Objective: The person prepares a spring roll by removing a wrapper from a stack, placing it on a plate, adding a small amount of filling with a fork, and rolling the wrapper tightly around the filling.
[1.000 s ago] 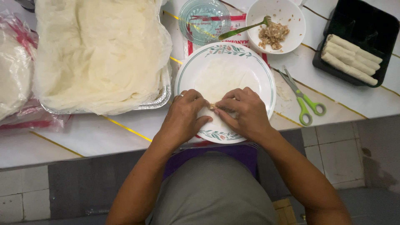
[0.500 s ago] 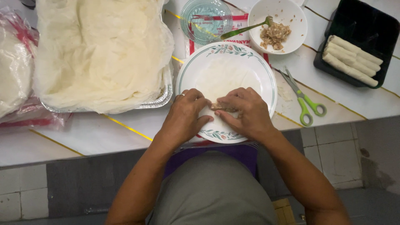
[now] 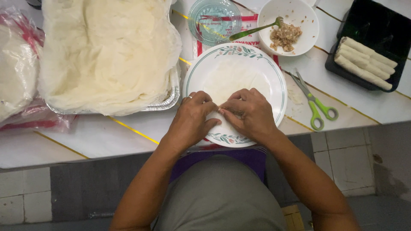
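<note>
One white plate [image 3: 274, 77] with a green floral rim was noted on the counter, and one thin pale wrapper [image 3: 233, 79] lay spread on it. Both hands were pressed together on the near part of that wrapper. The left hand [image 3: 192, 117] was curled, its fingers bent down onto the folded near edge of the wrapper; the right hand [image 3: 248, 113] was likewise curled, its fingertips meeting those of the left hand at the fold. Neither hand was spread flat (what lay under the fold could not be seen).

Left of the left hand, one foil tray [image 3: 169, 100] was recorded, heaped with a stack of pale wrapper sheets [image 3: 107, 51]; the sheets could not be counted. Further left, plastic bags [image 3: 19, 81] of similar pale material were seen, partly cut off.

Beyond the hands, one clear glass dish [image 3: 214, 19] was noted, and just right of it one white bowl [image 3: 299, 23] holding a small mound of brown filling [image 3: 284, 36] and one green-handled spoon [image 3: 252, 31]. Right of the right hand, one pair of green-handled scissors [image 3: 317, 105] lay on the counter. Further right, one black tray [image 3: 376, 30] held finished rolls [image 3: 364, 62], about four, side by side.
</note>
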